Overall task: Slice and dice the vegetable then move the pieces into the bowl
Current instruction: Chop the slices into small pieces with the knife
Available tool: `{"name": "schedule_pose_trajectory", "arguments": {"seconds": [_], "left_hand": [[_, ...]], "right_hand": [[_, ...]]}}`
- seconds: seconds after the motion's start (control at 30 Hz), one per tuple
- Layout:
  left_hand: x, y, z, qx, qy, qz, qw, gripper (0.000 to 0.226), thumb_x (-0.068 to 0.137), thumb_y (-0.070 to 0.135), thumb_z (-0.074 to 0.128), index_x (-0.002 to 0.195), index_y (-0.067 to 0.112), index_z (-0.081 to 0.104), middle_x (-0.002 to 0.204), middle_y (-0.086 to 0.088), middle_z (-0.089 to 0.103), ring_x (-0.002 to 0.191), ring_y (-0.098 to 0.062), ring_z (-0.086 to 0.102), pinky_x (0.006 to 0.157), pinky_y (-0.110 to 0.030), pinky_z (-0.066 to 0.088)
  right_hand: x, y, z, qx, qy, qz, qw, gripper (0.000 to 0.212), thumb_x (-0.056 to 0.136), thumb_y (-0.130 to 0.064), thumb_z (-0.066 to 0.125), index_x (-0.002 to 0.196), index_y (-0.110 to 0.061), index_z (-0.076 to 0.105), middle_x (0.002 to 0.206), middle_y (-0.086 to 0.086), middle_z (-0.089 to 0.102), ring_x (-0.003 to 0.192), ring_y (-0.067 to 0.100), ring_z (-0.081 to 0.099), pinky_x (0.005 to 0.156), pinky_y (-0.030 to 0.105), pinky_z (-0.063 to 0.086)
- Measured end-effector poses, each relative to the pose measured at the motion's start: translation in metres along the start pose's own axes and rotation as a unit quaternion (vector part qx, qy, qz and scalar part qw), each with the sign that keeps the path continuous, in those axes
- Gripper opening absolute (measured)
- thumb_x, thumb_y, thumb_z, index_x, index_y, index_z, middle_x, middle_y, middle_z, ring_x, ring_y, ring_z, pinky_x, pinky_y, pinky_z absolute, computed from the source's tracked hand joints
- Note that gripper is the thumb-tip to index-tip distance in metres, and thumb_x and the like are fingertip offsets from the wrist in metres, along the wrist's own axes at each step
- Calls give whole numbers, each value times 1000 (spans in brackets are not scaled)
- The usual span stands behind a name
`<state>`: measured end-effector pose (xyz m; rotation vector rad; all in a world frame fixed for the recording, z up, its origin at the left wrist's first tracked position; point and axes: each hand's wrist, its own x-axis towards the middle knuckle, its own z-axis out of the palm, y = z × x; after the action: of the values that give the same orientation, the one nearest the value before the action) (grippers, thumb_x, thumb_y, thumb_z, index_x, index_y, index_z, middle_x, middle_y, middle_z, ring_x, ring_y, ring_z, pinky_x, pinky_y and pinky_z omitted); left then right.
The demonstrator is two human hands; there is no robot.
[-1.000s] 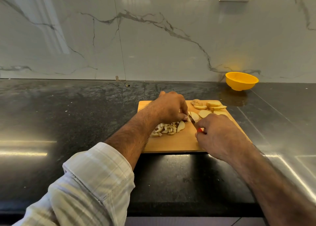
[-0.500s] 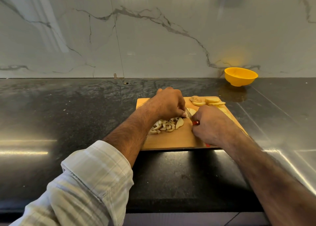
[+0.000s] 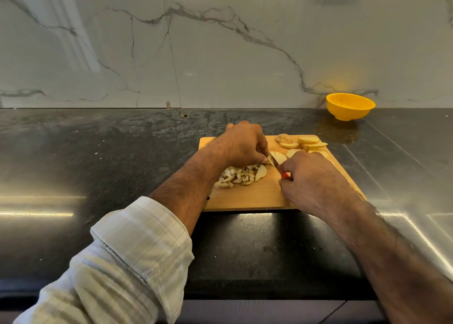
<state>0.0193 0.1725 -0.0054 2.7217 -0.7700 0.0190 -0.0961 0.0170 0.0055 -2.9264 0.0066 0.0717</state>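
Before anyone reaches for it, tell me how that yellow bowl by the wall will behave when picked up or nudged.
The yellow bowl looks like thin plastic, so probably light. Its foot is narrow under a wide rim, so a nudge at the rim may tip it. On the glossy counter, it would likely slide easily.

Both forearms reach forward, left hand (image 3: 239,143) curled knuckles-up with fingers tucked, right hand (image 3: 312,180) closed in a grip.

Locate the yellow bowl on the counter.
The yellow bowl stands far right on the dark counter, against the marble wall, beyond the cutting board's right corner.
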Motion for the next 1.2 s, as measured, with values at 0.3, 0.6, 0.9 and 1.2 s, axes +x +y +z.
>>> {"name": "schedule_pose_trajectory", "arguments": {"seconds": [0.3, 0.6, 0.9, 1.2], "left_hand": [[0, 2, -2, 23, -8, 1, 1000, 9, 93, 38, 80, 101, 37, 82, 115, 21, 68, 117, -7, 48, 118, -59, 24], [-4, 9, -4, 33, -4, 12, 999, 13, 97, 38, 74, 109, 34, 75, 110, 18, 65, 115, -9, 55, 118, -58, 28], [5, 22, 4, -8, -95, 36, 995, 50, 99, 12, 67, 141, 37, 59, 147, 7, 55, 128, -15, 54, 107, -41, 50], [7, 21, 8, -26, -19, 37, 999, 34, 94, 35, 79, 126, 24, 73, 112, 10, 66, 99, -7, 61, 88, -28, 55]], "right_hand": [[21, 6, 0, 42, 0, -17, 999, 38, 97, -25, 71, 135, -24, 69, 121, -1, 72, 100, 16, 65, 86, 29, 58], [-9, 32, -2, 52, 35, -30, 998, 31, 96, -29, 69, 127, -31, 74, 84, -16, 54, 78, 9, 55, 59, 22, 38], [-24, 46, -2, 78, 32, 48, 995, 39, 95, -37, 72, 133, -35, 67, 111, -5, 66, 98, 16, 62, 74, 30, 55], [-14, 42, -5, 52, -4, 28, 998, 41, 98, -33, 69, 139, -35, 63, 120, -5, 65, 107, 16, 60, 81, 28, 54]]}}
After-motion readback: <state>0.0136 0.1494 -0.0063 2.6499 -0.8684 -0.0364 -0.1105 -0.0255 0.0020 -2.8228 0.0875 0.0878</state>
